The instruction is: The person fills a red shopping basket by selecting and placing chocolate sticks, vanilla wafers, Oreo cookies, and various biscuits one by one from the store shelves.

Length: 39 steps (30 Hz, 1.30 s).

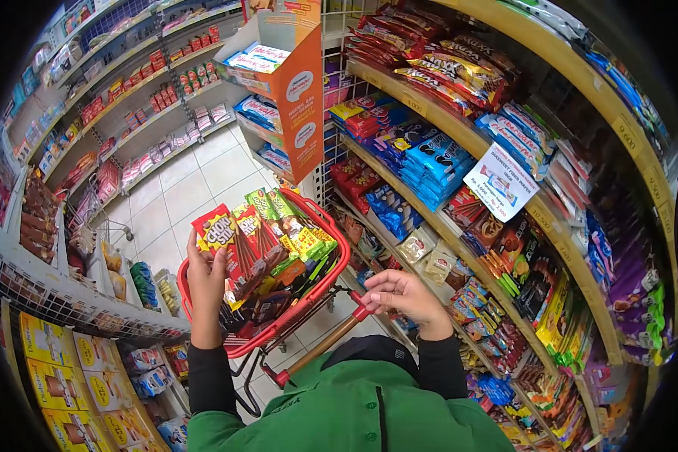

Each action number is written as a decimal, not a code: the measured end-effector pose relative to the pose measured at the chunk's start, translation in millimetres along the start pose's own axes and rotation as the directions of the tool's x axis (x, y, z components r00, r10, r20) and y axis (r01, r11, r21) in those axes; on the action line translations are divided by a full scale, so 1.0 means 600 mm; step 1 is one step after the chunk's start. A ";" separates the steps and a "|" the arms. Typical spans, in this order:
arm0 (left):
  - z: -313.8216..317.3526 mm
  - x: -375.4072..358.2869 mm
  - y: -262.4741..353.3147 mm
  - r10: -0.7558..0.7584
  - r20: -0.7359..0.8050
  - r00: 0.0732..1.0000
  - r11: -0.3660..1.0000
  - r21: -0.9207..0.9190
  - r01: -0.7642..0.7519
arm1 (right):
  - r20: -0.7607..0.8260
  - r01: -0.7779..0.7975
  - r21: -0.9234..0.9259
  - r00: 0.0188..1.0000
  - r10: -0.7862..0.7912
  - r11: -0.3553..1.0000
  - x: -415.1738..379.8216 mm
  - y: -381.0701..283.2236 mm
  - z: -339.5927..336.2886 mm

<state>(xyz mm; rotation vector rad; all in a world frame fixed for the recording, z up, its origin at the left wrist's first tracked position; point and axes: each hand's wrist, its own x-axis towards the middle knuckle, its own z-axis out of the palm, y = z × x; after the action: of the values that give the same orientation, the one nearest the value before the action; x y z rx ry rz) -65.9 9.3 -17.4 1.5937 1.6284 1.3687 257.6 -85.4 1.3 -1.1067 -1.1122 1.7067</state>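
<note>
A red shopping basket (pixel 339 239) full of snack packs sits on a trolley in front of me. My left hand (pixel 207 273) holds a red snack pack (pixel 220 232) with a yellow label at the basket's left side. Green and yellow packs (pixel 294 226) lie to the right of it inside the basket. Over the right end of the trolley's handle (pixel 328 348) hovers my right hand (pixel 405 295), its fingers loosely curled and apart, with nothing seen in it.
Shelves of wafers and biscuits (pixel 437 162) with a white price sign (pixel 501 181) rise on the right. An orange display stand (pixel 303 98) stands beyond the basket. Yellow boxes (pixel 49 343) fill a shelf at lower left. Tiled floor (pixel 196 169) shows between the shelves.
</note>
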 end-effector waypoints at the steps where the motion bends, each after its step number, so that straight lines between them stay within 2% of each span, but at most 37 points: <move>1: 0.000 0.000 0.003 -0.026 -0.001 1.000 0.997 0.075 0.026 | -0.021 0.000 0.011 1.000 0.000 1.000 -0.001 -0.003 0.000; 3: -0.005 0.003 -0.015 -0.047 0.008 0.999 0.971 0.237 0.044 | -0.054 -0.010 0.029 0.998 0.011 1.000 0.000 0.000 -0.002; 5: -0.004 0.010 -0.051 -0.063 0.042 0.997 0.955 0.294 0.048 | -0.079 -0.026 0.038 0.996 0.029 0.999 0.001 0.006 -0.009; 7: -0.005 0.012 -0.051 -0.102 0.056 0.993 0.938 0.339 0.077 | -0.091 -0.006 0.055 0.996 0.011 0.998 -0.001 0.010 -0.014; 8: -0.008 0.013 -0.040 -0.113 0.057 0.992 0.906 0.416 0.079 | -0.102 0.005 0.064 0.995 0.001 0.998 -0.002 0.011 -0.016; 10: -0.007 0.017 -0.067 -0.117 0.052 0.992 0.939 0.332 0.093 | -0.142 -0.009 0.080 0.990 0.021 0.997 -0.004 0.010 -0.016; 13: -0.005 0.024 -0.097 -0.221 0.055 0.974 0.932 0.307 0.194 | -0.179 -0.003 0.092 0.984 0.020 0.996 -0.005 0.017 -0.021; 16: -0.022 0.025 -0.054 -0.459 0.100 0.883 0.888 0.046 0.457 | -0.208 0.008 0.104 0.978 0.014 0.995 -0.005 0.020 -0.022; 17: -0.039 0.030 -0.076 -0.394 0.050 0.918 0.919 0.044 0.392 | -0.219 0.015 0.130 0.976 0.014 0.991 -0.006 0.021 -0.022; 18: -0.055 0.038 -0.107 -0.349 -0.060 0.935 0.933 -0.116 0.341 | -0.222 0.026 0.153 0.975 0.009 0.988 -0.007 0.019 -0.022; 20: -0.097 0.029 -0.075 -0.287 -0.293 0.912 0.937 -0.283 0.204 | -0.259 0.007 0.142 0.965 0.030 0.990 -0.010 0.020 -0.031; 23: -0.137 0.000 -0.040 -0.290 -0.448 0.846 0.948 -0.256 0.190 | -0.317 0.031 0.128 0.948 0.011 0.991 -0.015 0.025 -0.046; 26: -0.144 -0.026 -0.042 -0.223 -0.539 0.812 0.966 -0.232 0.111 | -0.383 0.044 0.105 0.924 0.000 0.993 -0.024 0.019 -0.054; 30: -0.135 -0.045 -0.068 -0.127 -0.489 0.863 0.987 -0.151 0.059 | -0.449 0.117 0.136 0.893 -0.045 0.984 -0.035 0.017 -0.070; 34: -0.113 -0.047 -0.087 -0.247 -0.296 0.923 0.969 -0.070 0.237 | -0.494 0.148 0.125 0.867 -0.068 0.981 -0.045 0.018 -0.081; 35: -0.108 -0.047 -0.099 -0.287 -0.233 0.929 0.955 -0.001 0.295 | -0.503 0.149 0.126 0.862 -0.066 0.981 -0.047 0.017 -0.081; 38: -0.098 -0.045 -0.092 -0.366 0.014 0.931 0.926 -0.098 0.365 | -0.517 0.146 0.140 0.854 -0.054 0.979 -0.050 0.018 -0.087; 39: -0.095 -0.045 -0.108 -0.357 0.043 0.933 0.929 -0.092 0.359 | -0.517 0.148 0.150 0.855 -0.050 0.978 -0.050 0.018 -0.089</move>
<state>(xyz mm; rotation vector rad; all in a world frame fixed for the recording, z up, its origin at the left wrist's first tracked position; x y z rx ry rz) -139.3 -22.2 -59.8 1.1787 1.7052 1.2082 315.1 -103.2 -14.2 -1.2606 -0.6453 1.2907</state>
